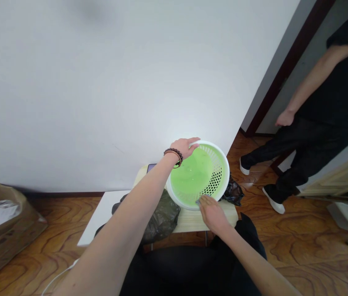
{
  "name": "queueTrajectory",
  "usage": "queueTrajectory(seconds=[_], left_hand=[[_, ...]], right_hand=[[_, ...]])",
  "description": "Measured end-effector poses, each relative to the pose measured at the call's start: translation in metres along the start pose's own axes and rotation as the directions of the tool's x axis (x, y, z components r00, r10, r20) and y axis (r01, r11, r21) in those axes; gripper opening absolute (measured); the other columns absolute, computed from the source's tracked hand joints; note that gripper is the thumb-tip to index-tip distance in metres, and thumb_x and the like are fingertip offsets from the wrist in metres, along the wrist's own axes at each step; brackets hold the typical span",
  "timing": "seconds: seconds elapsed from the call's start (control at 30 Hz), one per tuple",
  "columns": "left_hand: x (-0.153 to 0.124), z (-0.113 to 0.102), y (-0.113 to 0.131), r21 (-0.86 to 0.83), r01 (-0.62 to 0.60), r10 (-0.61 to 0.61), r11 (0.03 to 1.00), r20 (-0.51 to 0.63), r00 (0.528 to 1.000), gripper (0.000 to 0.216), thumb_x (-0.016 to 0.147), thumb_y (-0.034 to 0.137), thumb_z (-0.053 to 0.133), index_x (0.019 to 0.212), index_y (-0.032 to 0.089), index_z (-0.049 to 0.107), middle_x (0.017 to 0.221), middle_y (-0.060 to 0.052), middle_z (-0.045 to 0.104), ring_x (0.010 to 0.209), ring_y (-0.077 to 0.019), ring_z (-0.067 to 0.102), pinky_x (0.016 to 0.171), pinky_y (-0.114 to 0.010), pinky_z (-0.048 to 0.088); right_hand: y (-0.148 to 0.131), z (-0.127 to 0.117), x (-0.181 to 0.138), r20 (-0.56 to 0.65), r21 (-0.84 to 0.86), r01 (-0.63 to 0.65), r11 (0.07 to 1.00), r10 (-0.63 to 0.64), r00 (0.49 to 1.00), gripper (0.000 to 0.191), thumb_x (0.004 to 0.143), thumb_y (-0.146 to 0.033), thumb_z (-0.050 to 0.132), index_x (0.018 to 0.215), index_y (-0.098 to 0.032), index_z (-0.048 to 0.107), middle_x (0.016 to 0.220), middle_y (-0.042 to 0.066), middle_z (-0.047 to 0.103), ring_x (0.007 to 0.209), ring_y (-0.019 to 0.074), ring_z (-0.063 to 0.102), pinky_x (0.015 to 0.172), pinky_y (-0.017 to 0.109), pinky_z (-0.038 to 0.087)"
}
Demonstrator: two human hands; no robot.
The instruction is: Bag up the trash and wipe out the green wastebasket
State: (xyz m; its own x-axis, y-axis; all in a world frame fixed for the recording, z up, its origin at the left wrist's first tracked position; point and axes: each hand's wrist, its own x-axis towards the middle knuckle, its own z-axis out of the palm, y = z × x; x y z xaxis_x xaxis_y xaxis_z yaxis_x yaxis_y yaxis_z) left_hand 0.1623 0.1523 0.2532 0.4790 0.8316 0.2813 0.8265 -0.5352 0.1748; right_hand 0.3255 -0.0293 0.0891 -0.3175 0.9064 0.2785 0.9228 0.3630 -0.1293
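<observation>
Starting at the lower left of the frame, a brown cardboard box (5, 230) is seen lying open on the wood floor (300, 242), with pale paper or plastic showing inside it; its contents cannot be made out further. Right of it, a flat white board (101, 213) rests low against the wall. At lower centre a small pale table (192, 220) carries a crumpled dark plastic bag (161, 218) on its left part, and a sliver of a dark phone-like object (151, 167) is visible at its far edge.

The basin set (198, 174), a white perforated colander with a green bowl nested inside, stands on the table at the centre of the frame and appears tipped toward the camera. No contents are seen in the green bowl. The left hand (184, 147), with a beaded bracelet (174, 155) at the wrist, is laid over the far rim with fingers curled on it, apparently to steady the set. The right hand (212, 211) is pressed flat and open at the near rim, fingers extended, not closed around anything; it seems to brace the lower edge.

A second black bag (232, 192) lies just right of the basin. In the upper right, another person (331, 102) in dark clothes stands by a doorway.
</observation>
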Motion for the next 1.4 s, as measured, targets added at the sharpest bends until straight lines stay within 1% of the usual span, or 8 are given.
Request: queueTrajectory(seconds=[0.17,0.3,0.43,0.53,0.8,1.0,1.27,1.4], left_hand=[[-0.005,-0.003,-0.003,0.035,0.037,-0.037,0.999,0.008,0.999,0.055,0.086,0.061,0.015,0.132,0.039,0.036,0.116,-0.002,0.061,0.102,-0.0208,0.057,0.083,-0.034,0.043],[-0.007,-0.004,-0.005,0.021,0.028,-0.028,0.999,0.011,1.000,0.056,0.086,0.060,0.014,0.132,0.038,0.036,0.119,-0.001,0.060,0.104,-0.0196,0.056,0.086,-0.032,0.041],[-0.004,-0.002,-0.005,0.002,0.010,-0.010,1.000,0.012,1.000,0.056,0.086,0.061,0.014,0.132,0.038,0.037,0.121,-0.001,0.058,0.106,-0.0202,0.055,0.087,-0.033,0.041],[-0.004,-0.002,-0.005,-0.010,0.015,-0.015,1.000,0.012,1.000,0.056,0.085,0.062,0.014,0.132,0.040,0.036,0.121,0.000,0.058,0.105,-0.0207,0.056,0.085,-0.033,0.042],[-0.009,-0.005,-0.006,0.003,0.018,-0.018,1.000,-0.003,1.000,0.058,0.085,0.063,0.015,0.131,0.038,0.039,0.118,-0.002,0.060,0.103,-0.0208,0.057,0.083,-0.033,0.043],[-0.004,0.000,-0.002,-0.009,0.009,-0.009,1.000,0.008,1.000,0.058,0.085,0.062,0.013,0.132,0.037,0.037,0.121,-0.002,0.058,0.104,-0.0208,0.056,0.084,-0.034,0.042],[-0.003,-0.001,0.005,0.076,0.042,-0.042,0.996,0.004,0.999,0.057,0.085,0.061,0.012,0.131,0.039,0.038,0.109,-0.006,0.063,0.093,-0.0239,0.059,0.072,-0.036,0.045],[-0.005,-0.002,0.003,0.080,0.031,-0.031,0.996,0.006,0.999,0.056,0.086,0.060,0.012,0.132,0.039,0.037,0.110,-0.005,0.063,0.096,-0.0229,0.059,0.075,-0.035,0.044]], right_hand=[[-0.032,0.000,0.002,-0.022,0.170,0.092,0.981,-0.089,0.996,0.039,0.091,-0.020,0.033,0.127,-0.013,0.048,0.126,0.011,0.054,0.118,0.0181,0.046,0.101,0.037,0.036],[-0.007,-0.003,-0.006,0.012,0.085,0.178,0.980,-0.180,0.984,0.041,0.088,-0.013,0.034,0.128,-0.013,0.047,0.128,0.011,0.052,0.120,0.0181,0.044,0.104,0.037,0.032],[0.014,-0.004,-0.015,-0.021,-0.006,0.133,0.991,-0.133,0.991,0.040,0.090,-0.021,0.038,0.128,-0.011,0.047,0.130,0.012,0.049,0.125,0.0217,0.038,0.107,0.041,0.028],[0.010,0.000,-0.017,-0.033,-0.006,0.136,0.991,-0.136,0.990,0.047,0.087,-0.028,0.045,0.131,-0.010,0.043,0.133,0.013,0.046,0.128,0.0240,0.033,0.107,0.042,0.027],[-0.001,-0.002,-0.006,0.063,0.010,0.239,0.971,-0.239,0.969,0.052,0.078,-0.005,0.038,0.129,-0.009,0.046,0.130,0.013,0.049,0.122,0.0190,0.042,0.105,0.036,0.032],[0.016,-0.010,-0.004,0.098,-0.054,0.072,0.996,-0.066,0.993,0.051,0.073,-0.003,0.038,0.121,-0.004,0.053,0.126,0.018,0.052,0.120,0.0230,0.045,0.104,0.039,0.032],[-0.049,-0.002,0.005,0.058,0.200,0.103,0.974,-0.117,0.991,0.055,0.079,-0.004,0.030,0.134,-0.008,0.039,0.134,0.012,0.046,0.124,0.0170,0.040,0.103,0.034,0.034],[-0.033,0.000,0.001,0.060,0.071,0.167,0.983,-0.171,0.983,0.053,0.078,-0.003,0.034,0.130,-0.006,0.043,0.131,0.015,0.048,0.121,0.0201,0.043,0.103,0.036,0.034]])
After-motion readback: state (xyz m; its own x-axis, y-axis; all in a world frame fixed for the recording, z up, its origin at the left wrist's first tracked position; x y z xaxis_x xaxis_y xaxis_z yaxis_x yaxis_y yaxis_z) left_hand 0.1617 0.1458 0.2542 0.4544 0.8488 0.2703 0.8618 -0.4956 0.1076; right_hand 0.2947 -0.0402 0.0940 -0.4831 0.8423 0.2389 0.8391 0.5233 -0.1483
